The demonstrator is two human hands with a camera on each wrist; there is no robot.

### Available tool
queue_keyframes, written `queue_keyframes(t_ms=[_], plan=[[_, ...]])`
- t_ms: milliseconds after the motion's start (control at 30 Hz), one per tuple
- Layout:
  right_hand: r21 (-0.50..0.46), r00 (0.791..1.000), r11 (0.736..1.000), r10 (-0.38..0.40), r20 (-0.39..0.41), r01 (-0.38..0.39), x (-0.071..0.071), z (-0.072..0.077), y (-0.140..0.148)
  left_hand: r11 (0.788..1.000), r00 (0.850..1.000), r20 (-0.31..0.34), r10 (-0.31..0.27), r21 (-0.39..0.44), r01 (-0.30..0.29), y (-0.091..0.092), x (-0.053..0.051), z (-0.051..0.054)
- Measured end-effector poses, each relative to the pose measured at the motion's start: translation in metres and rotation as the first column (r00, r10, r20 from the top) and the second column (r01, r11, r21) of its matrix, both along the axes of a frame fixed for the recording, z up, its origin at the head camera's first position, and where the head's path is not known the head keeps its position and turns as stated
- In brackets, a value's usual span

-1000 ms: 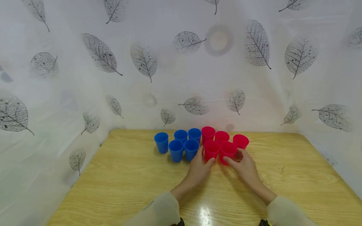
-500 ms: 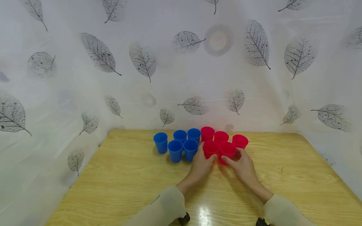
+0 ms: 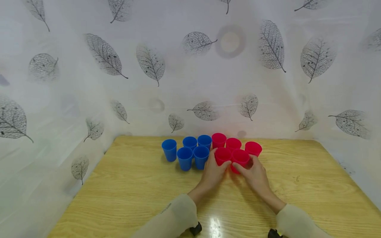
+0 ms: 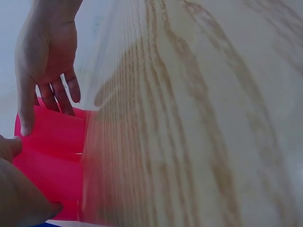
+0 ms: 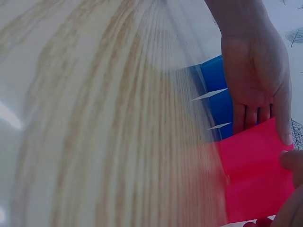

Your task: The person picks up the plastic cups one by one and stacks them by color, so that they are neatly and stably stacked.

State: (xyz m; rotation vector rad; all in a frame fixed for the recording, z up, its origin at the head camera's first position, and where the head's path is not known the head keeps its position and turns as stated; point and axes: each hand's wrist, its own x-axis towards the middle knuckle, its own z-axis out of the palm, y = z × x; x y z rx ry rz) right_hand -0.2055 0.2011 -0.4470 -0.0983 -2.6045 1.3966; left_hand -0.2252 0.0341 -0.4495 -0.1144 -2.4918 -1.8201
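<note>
Two red cups stand side by side at the front of the red group, a left one [image 3: 222, 154] and a right one [image 3: 241, 156]. My left hand [image 3: 213, 172] grips the left cup, thumb across its front and fingers along its left side. Around the right cup is my right hand [image 3: 255, 173], its thumb on the front and its fingers at the right side. The thumbs almost meet between the cups. In the left wrist view the red cup walls [image 4: 52, 175] lie side by side; the right wrist view shows blue cups [image 5: 220, 104] behind my left hand.
Behind stand three more red cups, at left [image 3: 219, 139], middle [image 3: 233, 143] and right [image 3: 254, 148]. Several blue cups [image 3: 185, 160] stand just left of my left hand. The wooden table [image 3: 134, 198] ends at a leaf-printed curtain [image 3: 178, 76].
My left hand and forearm have shifted slightly right, the thumb sliding further across the left red cup's front. The right hand and the cups look almost unchanged.
</note>
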Motion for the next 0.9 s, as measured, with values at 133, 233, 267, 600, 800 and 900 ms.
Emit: queue_keyframes(t_ms=[133,233,267,600,800,900], plan=[[-0.006,1.0,1.0,-0.004,-0.006,0.004,0.001,-0.001,0.0,1.0,1.0,-0.011,-0.011,0.021,0.011,-0.001,0.0,0.0],[0.001,1.0,1.0,-0.007,-0.011,0.007,0.0,-0.002,0.001,0.999,1.0,-0.01,-0.026,0.029,0.026,-0.001,0.001,0.0],[0.005,1.0,1.0,-0.008,-0.014,0.008,0.0,-0.002,0.001,0.999,1.0,-0.01,-0.03,0.027,0.03,-0.002,0.001,0.0],[-0.006,0.998,0.999,0.052,-0.019,-0.052,0.009,-0.001,0.005,0.997,0.997,0.019,-0.073,0.03,0.072,-0.007,0.011,0.003],[-0.065,0.992,0.991,0.116,-0.051,-0.119,0.017,-0.003,0.009,0.992,0.992,0.034,-0.119,0.035,0.118,-0.013,0.016,0.002],[-0.075,0.989,0.988,0.13,-0.072,-0.136,0.019,-0.006,0.01,0.989,0.989,0.04,-0.142,0.037,0.14,-0.018,0.017,0.001]])
